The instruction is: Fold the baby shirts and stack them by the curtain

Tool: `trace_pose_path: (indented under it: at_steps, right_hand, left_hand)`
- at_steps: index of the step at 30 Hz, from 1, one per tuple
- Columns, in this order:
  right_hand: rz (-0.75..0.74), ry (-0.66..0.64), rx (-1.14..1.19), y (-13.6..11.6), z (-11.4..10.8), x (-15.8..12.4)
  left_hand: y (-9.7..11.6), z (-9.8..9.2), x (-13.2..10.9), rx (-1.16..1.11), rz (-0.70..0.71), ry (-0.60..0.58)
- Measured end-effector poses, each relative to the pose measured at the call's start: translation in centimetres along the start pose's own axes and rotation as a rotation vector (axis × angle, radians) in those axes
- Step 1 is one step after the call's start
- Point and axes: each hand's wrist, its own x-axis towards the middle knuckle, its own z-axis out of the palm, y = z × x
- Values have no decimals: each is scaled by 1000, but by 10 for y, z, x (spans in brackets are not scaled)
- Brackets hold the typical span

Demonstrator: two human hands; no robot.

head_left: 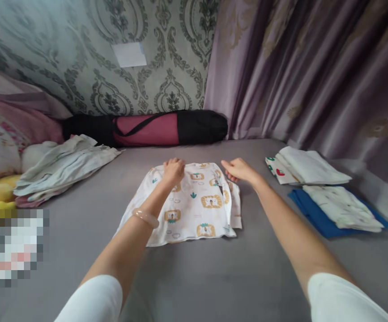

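A small white shirt (194,210) printed with yellow animal figures lies flat on the grey bed sheet (214,277) in front of me. My left hand (173,170) rests on the shirt's far edge with its fingers curled into the cloth. My right hand (239,170) is at the shirt's far right corner, fingers bent and pinching the fabric near the sleeve. A pale bangle (146,217) sits on my left wrist.
Folded white clothes (306,167) lie at the right, and another folded piece on a blue cloth (317,217) nearer me. A loose pile of pale garments (62,167) lies at the left beside pillows. A red and black roll bag (153,128) lies along the wall. Curtains hang at the right.
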Motion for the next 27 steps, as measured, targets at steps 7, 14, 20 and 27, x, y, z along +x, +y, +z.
trace_pose_path:
  at_steps: [7, 14, 20, 27]
  right_hand:
    - [-88, -266, -141, 12, 20, -80]
    - [-28, -348, 71, 26, -4, -85]
    - [28, -173, 109, 62, -64, -50]
    - [58, 314, -255, 120, -77, 3]
  left_hand:
    - [72, 34, -2, -217, 221, -82]
    - [90, 66, -7, -216, 216, 54]
    - [93, 68, -8, -174, 176, 47]
    - [94, 67, -8, -159, 144, -10]
